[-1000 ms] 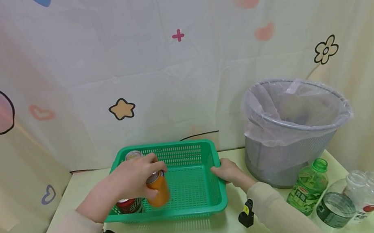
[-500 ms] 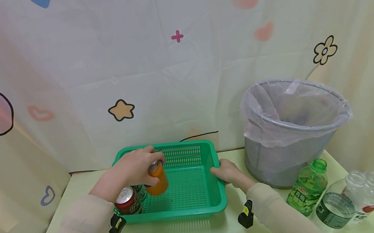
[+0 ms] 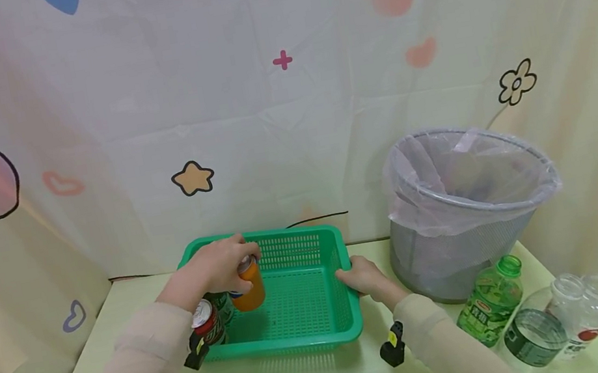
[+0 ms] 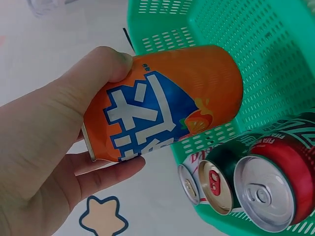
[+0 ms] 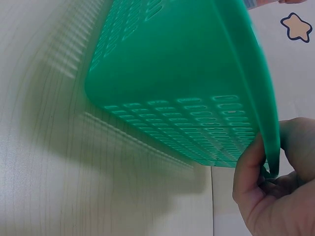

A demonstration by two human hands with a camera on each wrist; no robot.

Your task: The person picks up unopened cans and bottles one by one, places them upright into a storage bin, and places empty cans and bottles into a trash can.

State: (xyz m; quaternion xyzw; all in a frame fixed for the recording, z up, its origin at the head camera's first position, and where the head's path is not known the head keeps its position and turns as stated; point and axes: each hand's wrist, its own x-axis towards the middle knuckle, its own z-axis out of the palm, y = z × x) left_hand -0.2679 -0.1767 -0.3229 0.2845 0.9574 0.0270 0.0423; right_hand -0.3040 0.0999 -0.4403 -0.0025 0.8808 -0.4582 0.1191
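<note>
In the left wrist view, my left hand (image 3: 218, 269) grips an orange soda can (image 4: 172, 101) with blue and white lettering around its upper part. The head view puts this can over the left part of a green plastic basket (image 3: 278, 345); whether its base touches the basket floor cannot be told. Beside it in the basket stand a dark red can (image 4: 268, 196), a green can (image 4: 219, 189) and a white-and-red can (image 4: 191, 182), the last hidden from the head view. My right hand (image 3: 368, 277) holds the basket's right rim, thumb inside and fingers outside.
A grey mesh bin (image 3: 445, 261) with a clear liner stands to the right of the basket. In front of it are a green plastic bottle (image 3: 491, 303), a clear jar with a dark green label (image 3: 534, 335) and other clear containers (image 3: 586, 303). A printed curtain hangs behind the table.
My left hand has moved the orange can slightly toward the back of the basket, uncovering more of the cans beside it. The right hand keeps its hold on the rim.
</note>
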